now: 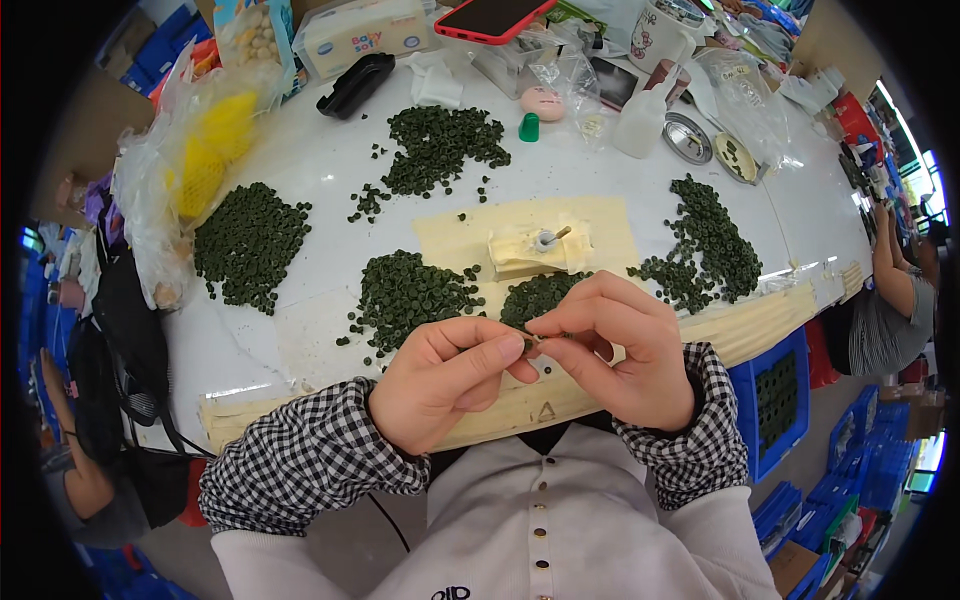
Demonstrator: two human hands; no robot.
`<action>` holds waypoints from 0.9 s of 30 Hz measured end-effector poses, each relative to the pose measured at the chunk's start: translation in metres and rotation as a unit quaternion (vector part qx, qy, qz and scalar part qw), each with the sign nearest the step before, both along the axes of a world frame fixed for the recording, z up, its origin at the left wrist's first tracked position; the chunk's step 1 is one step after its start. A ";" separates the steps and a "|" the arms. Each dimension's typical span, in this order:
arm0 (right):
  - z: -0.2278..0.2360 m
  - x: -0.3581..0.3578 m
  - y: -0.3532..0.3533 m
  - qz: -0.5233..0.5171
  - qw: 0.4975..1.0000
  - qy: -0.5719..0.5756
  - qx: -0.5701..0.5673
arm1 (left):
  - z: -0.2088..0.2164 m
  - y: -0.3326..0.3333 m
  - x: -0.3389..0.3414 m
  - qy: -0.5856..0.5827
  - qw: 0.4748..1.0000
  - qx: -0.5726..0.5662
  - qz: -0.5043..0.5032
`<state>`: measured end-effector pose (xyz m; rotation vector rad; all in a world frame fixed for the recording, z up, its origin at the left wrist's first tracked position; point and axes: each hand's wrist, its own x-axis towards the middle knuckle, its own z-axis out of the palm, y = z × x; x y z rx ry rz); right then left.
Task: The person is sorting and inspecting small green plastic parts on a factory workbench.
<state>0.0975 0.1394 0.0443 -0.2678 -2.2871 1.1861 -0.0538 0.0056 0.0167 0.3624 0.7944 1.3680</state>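
My left hand (448, 372) and my right hand (628, 350) meet above the near edge of the table. Both are closed in a pinch, fingertip to fingertip, on a small dark green part (529, 343) that the fingers mostly hide. Just beyond the left hand lies a heap of small round dark green pieces (412, 298). A smaller heap of such pieces (535, 298) sits behind the fingertips, partly covered by my right hand. Farther back stands a block wrapped in pale tape (520, 262), with a metal pin (555, 237) sticking out of its top.
More green heaps lie at the left (250, 245), the back (440, 145) and the right (712, 245). Toward the back are a red-edged phone (492, 18), a white squeeze bottle (642, 122) and round tins (688, 138). A blue crate (797, 400) stands beside the table at the right.
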 end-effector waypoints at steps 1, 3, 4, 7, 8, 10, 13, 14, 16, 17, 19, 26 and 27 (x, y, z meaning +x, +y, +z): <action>0.002 0.000 0.000 -0.008 1.000 -0.002 -0.006 | 0.000 0.000 -0.001 -0.004 1.000 -0.004 0.005; 0.002 0.000 -0.001 -0.016 1.000 0.006 -0.001 | 0.000 -0.001 -0.001 -0.012 1.000 -0.011 0.013; 0.000 0.000 -0.001 -0.016 1.000 0.017 0.010 | 0.001 0.000 -0.001 -0.010 1.000 -0.013 0.015; -0.002 -0.001 -0.003 -0.011 1.000 0.021 0.014 | 0.003 0.000 0.000 -0.007 1.000 -0.015 0.019; -0.003 -0.002 -0.003 -0.008 1.000 0.019 0.011 | 0.003 0.001 0.000 -0.006 1.000 -0.014 0.020; 0.000 -0.002 -0.002 -0.005 1.000 0.003 0.012 | 0.003 0.000 0.000 -0.002 1.000 -0.013 0.023; 0.001 -0.003 -0.001 0.001 1.000 -0.007 0.006 | 0.001 0.000 0.000 0.003 1.000 -0.010 0.023; 0.000 -0.003 -0.001 0.003 1.000 -0.008 0.002 | 0.001 0.000 0.000 0.003 1.000 -0.007 0.022; -0.004 -0.004 -0.004 -0.013 1.000 0.005 -0.015 | 0.000 0.000 0.001 0.007 1.000 -0.003 0.022; -0.005 -0.004 -0.005 -0.021 0.999 0.012 -0.024 | -0.001 0.000 0.001 0.008 1.000 0.001 0.022; -0.002 -0.003 -0.003 -0.006 0.999 -0.013 -0.039 | -0.002 0.000 0.000 0.017 1.000 0.005 0.025; -0.001 -0.003 -0.006 -0.029 1.000 0.006 -0.005 | -0.002 -0.002 0.003 0.092 0.995 0.009 0.049; -0.002 -0.003 -0.007 -0.037 0.999 0.013 0.010 | -0.002 -0.002 0.003 0.103 0.993 0.008 0.053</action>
